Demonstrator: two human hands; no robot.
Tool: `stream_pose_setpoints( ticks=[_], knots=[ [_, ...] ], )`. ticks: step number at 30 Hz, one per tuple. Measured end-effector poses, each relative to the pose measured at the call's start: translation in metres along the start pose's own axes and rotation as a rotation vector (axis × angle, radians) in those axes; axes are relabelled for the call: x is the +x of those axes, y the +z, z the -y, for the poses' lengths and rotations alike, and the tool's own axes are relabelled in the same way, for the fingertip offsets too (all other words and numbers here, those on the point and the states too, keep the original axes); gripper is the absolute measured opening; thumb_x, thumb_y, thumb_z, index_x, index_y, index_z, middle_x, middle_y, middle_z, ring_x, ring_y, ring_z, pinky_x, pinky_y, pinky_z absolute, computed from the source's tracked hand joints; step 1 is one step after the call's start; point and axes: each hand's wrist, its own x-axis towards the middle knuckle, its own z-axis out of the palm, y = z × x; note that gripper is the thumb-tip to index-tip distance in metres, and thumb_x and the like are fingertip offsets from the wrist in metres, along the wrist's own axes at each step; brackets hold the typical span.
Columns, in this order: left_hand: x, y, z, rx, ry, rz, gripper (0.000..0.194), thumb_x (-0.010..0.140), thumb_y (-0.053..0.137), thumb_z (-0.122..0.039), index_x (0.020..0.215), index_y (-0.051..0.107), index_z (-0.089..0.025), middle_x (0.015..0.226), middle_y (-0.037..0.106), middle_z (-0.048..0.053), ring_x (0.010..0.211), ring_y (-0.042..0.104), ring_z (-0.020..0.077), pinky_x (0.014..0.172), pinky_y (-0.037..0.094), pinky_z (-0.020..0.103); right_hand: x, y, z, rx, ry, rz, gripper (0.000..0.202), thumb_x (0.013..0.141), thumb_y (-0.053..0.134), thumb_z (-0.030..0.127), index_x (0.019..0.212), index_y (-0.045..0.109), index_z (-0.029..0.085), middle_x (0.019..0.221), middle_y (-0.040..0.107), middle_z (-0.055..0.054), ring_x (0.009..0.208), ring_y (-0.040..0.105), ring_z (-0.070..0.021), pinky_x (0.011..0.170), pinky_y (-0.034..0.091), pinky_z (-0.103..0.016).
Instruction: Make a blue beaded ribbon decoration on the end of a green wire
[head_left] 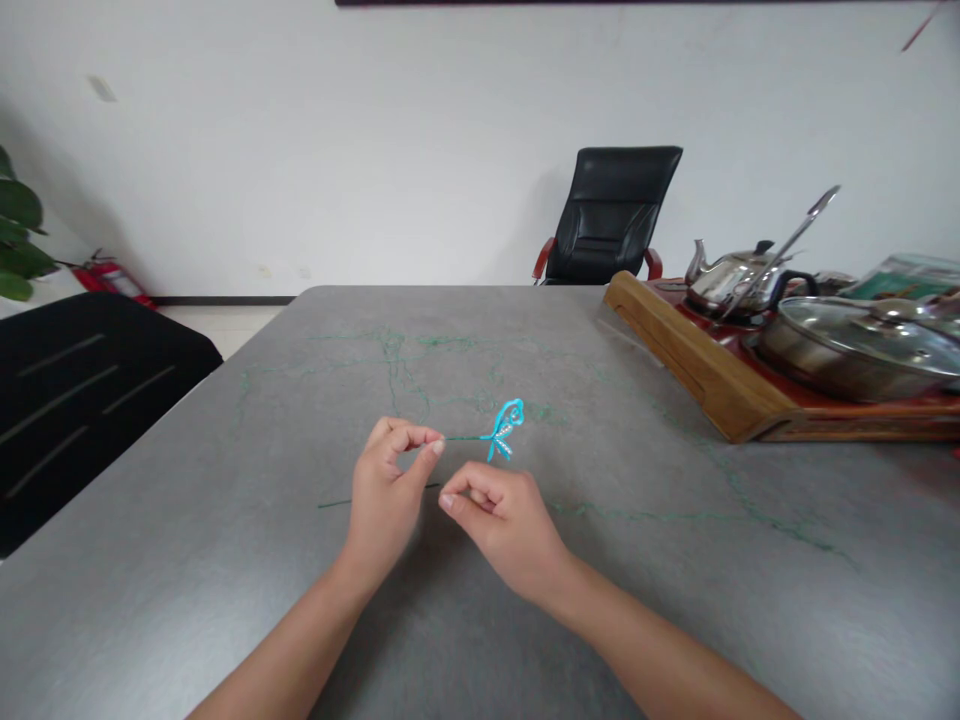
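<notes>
My left hand [390, 480] pinches a thin green stem [465, 438] between thumb and forefinger. At the stem's right end is a bright blue looped ornament [504, 430] with pale bead-like dots, held above the table. My right hand [499, 515] is just below and to the right, its thumb and fingers pressed together; whatever may be between them is hidden. A second thin dark green length [334, 503] runs behind my left hand, and its other end shows close to my right fingertips. I cannot tell whether my right hand holds it.
Green thread-like marks or scraps spread over the grey table [225, 560]. At the right, a wooden tea tray [675, 350] bears a metal kettle [739, 275] and a lidded pan [840, 360]. A black office chair [622, 215] stands beyond the far edge, another black seat [90, 400] at the left.
</notes>
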Motion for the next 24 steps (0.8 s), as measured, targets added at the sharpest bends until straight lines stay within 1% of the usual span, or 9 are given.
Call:
stream_pose_setpoints(
  ticks=[4,8,11,13,16,19,21,24],
  knots=[
    [-0.001,-0.002,-0.003,0.167,0.147,-0.022,0.007,0.086,0.061,-0.019,0.083,0.067,-0.018,0.082,0.055,0.002,0.083,0.053,0.0186,0.075,0.041,0.031,-0.003,-0.01,0.011,-0.131,-0.145,-0.063,0.017,0.085,0.057,0.014,0.069,0.061,0.018,0.053,0.041,0.008,0.05,0.037,-0.0067,0.054,0.029,-0.021],
    [0.0,-0.002,-0.003,0.354,0.381,-0.004,0.01,0.087,0.059,-0.013,0.086,0.068,-0.017,0.083,0.054,0.004,0.083,0.049,0.0202,0.072,0.04,0.033,-0.004,-0.023,0.016,-0.277,-0.258,-0.139,0.016,0.087,0.055,0.014,0.073,0.062,0.018,0.057,0.05,0.006,0.053,0.044,-0.0076,0.059,0.033,-0.022],
    [0.002,-0.001,-0.003,0.42,0.491,0.056,0.013,0.087,0.059,-0.011,0.087,0.069,-0.018,0.085,0.055,0.005,0.083,0.048,0.0205,0.072,0.039,0.033,-0.001,-0.033,0.016,-0.363,-0.288,-0.192,0.016,0.088,0.054,0.014,0.076,0.064,0.017,0.062,0.056,0.004,0.057,0.05,-0.0089,0.06,0.034,-0.022],
    [0.003,-0.001,-0.004,0.414,0.528,0.096,0.014,0.087,0.059,-0.01,0.087,0.069,-0.018,0.086,0.055,0.005,0.084,0.048,0.0207,0.074,0.04,0.034,0.001,-0.04,0.016,-0.394,-0.28,-0.226,0.016,0.088,0.054,0.016,0.076,0.065,0.018,0.061,0.055,0.004,0.056,0.048,-0.009,0.059,0.033,-0.023],
    [0.004,-0.002,-0.005,0.378,0.555,0.132,0.017,0.088,0.057,-0.009,0.087,0.069,-0.02,0.088,0.055,0.005,0.089,0.048,0.0211,0.079,0.04,0.035,0.007,-0.049,0.013,-0.423,-0.236,-0.277,0.016,0.087,0.057,0.02,0.075,0.067,0.019,0.054,0.044,0.006,0.05,0.039,-0.0087,0.055,0.03,-0.023],
    [0.006,-0.005,-0.006,0.308,0.539,0.206,0.018,0.089,0.056,-0.01,0.088,0.069,-0.023,0.09,0.055,0.005,0.092,0.048,0.0212,0.082,0.039,0.036,0.013,-0.057,0.007,-0.365,-0.146,-0.285,0.015,0.085,0.059,0.024,0.075,0.069,0.019,0.05,0.033,0.008,0.047,0.032,-0.0087,0.051,0.025,-0.024],
    [0.008,-0.007,-0.008,0.224,0.481,0.282,0.017,0.089,0.057,-0.013,0.087,0.07,-0.024,0.09,0.054,0.004,0.093,0.048,0.0206,0.082,0.039,0.035,0.018,-0.061,0.002,-0.268,-0.079,-0.257,0.015,0.082,0.061,0.028,0.074,0.07,0.019,0.049,0.029,0.008,0.047,0.029,-0.0088,0.049,0.022,-0.024],
    [0.009,-0.009,-0.009,0.047,0.308,0.388,0.013,0.088,0.061,-0.019,0.083,0.07,-0.025,0.088,0.052,0.002,0.09,0.049,0.0189,0.081,0.038,0.032,0.026,-0.066,-0.007,-0.08,0.012,-0.174,0.018,0.077,0.064,0.034,0.07,0.069,0.017,0.049,0.028,0.008,0.048,0.027,-0.0088,0.048,0.02,-0.024]
  ],
)
